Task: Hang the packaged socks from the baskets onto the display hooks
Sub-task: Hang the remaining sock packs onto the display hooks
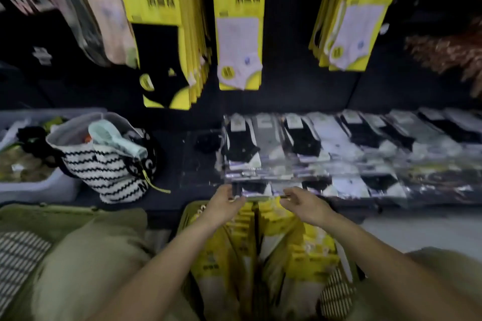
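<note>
A green basket (183,219) between my knees holds several yellow packaged socks (309,255). Just above its far rim, both hands hold one flat pack (257,191), a clear wrap with black and white socks. My left hand (224,203) grips its left edge and my right hand (302,202) pinches its right edge. On the dark wall above hang three bunches of yellow sock packs: black socks (156,34), white socks (238,34) and white socks (349,23). The hooks themselves are hidden behind the packs. The whole frame is blurred.
A low shelf carries rows of clear-wrapped black, grey and white socks (339,143). A black-and-white striped bag (109,167) and a grey bin (34,187) stand at the left. Pink sock packs (101,10) hang at the upper left.
</note>
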